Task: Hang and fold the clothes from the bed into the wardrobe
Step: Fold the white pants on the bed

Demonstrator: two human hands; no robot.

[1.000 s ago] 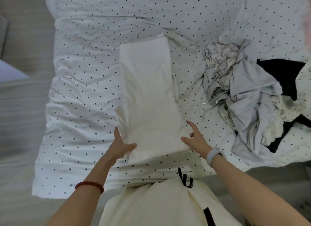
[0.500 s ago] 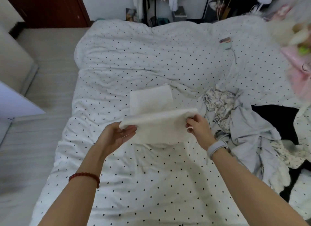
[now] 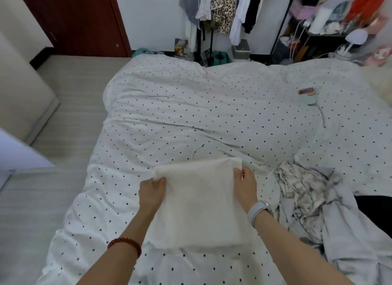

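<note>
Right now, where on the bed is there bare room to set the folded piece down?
Free: the dotted duvet beyond the folded cream garment, left of the phone; also the strip along the bed's left edge. Crowded: right side, the grey clothes pile.

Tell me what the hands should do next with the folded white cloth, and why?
Probably let go of the far corners and press the fold flat. The left hand and right hand each pinch a far corner of the cream folded garment, which already lies doubled on the polka-dot duvet. The unfolded clothes pile waits beside it.
</note>
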